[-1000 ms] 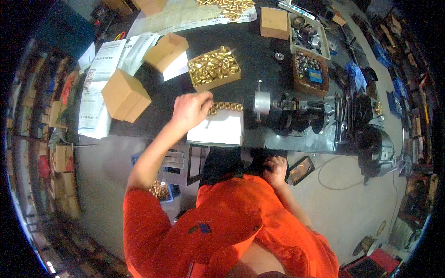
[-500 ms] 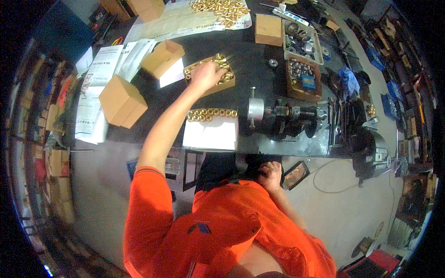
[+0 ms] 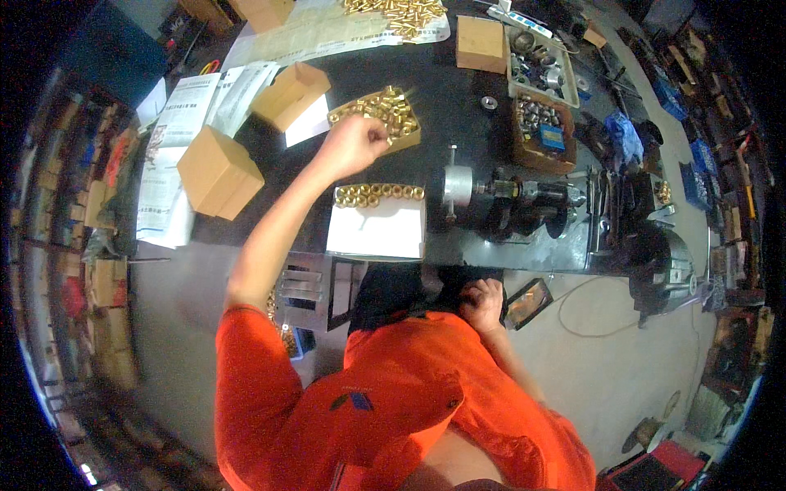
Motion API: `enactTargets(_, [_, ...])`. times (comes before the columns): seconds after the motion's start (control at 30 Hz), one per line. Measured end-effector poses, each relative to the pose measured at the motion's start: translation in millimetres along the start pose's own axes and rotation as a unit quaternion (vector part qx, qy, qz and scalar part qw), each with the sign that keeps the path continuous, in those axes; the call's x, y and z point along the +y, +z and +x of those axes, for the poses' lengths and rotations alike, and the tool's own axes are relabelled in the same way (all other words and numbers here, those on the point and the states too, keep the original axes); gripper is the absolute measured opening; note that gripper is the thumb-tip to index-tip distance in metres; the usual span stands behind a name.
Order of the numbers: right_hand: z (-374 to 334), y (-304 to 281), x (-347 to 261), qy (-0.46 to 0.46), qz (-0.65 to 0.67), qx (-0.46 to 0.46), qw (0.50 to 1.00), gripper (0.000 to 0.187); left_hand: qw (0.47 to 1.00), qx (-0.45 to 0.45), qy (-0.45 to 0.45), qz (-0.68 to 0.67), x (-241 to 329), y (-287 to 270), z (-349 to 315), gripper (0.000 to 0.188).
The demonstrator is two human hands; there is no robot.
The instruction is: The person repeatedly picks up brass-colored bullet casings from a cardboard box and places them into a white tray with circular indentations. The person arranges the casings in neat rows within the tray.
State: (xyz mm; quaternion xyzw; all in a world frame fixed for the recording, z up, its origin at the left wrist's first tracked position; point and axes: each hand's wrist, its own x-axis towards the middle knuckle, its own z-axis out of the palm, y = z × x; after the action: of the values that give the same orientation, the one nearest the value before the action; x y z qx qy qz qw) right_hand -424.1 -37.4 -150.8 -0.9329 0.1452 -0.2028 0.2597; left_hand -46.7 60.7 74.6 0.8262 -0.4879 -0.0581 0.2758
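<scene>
My left hand [image 3: 354, 149] is over the near side of an open cardboard box [image 3: 403, 146] heaped with small brass fittings [image 3: 393, 106]. Its fingers are pinched together; whatever they hold is too small to make out. Closer to me, a white-lined box [image 3: 377, 233] has brass fittings [image 3: 397, 191] standing in rows along its far side, the second row shorter than the first. Low by my lap, against the dark cloth, my right hand [image 3: 483, 303] is loosely curled, with nothing visible in it.
A metal chuck [image 3: 457, 190] and shaft fixture stand at the right of the bench. Beyond are a box of metal parts [image 3: 540, 155] and a plastic bin [image 3: 536, 69]. Cardboard boxes [image 3: 219, 173] and newspaper [image 3: 176, 147] lie left. More brass pieces [image 3: 401, 15] are heaped at the back.
My left hand has drawn back toward me, from within the box of brass fittings to its near edge, fingers pinched. The right hand stays by my lap. The whole view has shifted slightly.
</scene>
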Motion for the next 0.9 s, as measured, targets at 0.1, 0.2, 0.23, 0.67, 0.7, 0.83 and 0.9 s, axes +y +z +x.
enactTargets(0.1, [2.9,1.1,-2.2,-0.012,0.008,0.008,1.0,0.027,0.999,-0.022,-0.029,0.035,29.2,-17.0,-48.6,0.013])
enactTargets(0.2, [3.0,1.2,-2.2,-0.01,0.013,-0.003,1.0,0.026,0.997,-0.013,0.036,0.071,32.7,-3.2,-82.8,0.013])
enactTargets(0.23, [3.5,0.7,-1.4,-0.01,0.014,-0.003,1.0,0.026,0.996,-0.019,0.031,0.084,32.2,4.7,-89.8,0.014])
enactTargets(0.67, [5.2,-3.2,-3.7,-0.01,0.013,0.005,1.0,0.025,0.974,-0.071,-0.033,0.214,41.3,30.3,-89.3,0.014])
enactTargets(0.7, [5.0,-2.5,-3.1,-0.011,0.012,0.007,1.0,0.025,0.974,-0.068,-0.028,0.212,40.7,30.5,-88.8,0.015])
enactTargets(0.83, [2.7,0.1,-0.6,-0.011,0.009,0.006,1.0,0.025,0.973,-0.059,-0.023,0.22,39.7,33.3,-87.9,0.016])
enactTargets(0.9, [2.7,-0.7,-0.6,-0.01,0.008,0.002,1.0,0.025,0.975,-0.05,-0.015,0.214,39.0,34.2,-88.4,0.016])
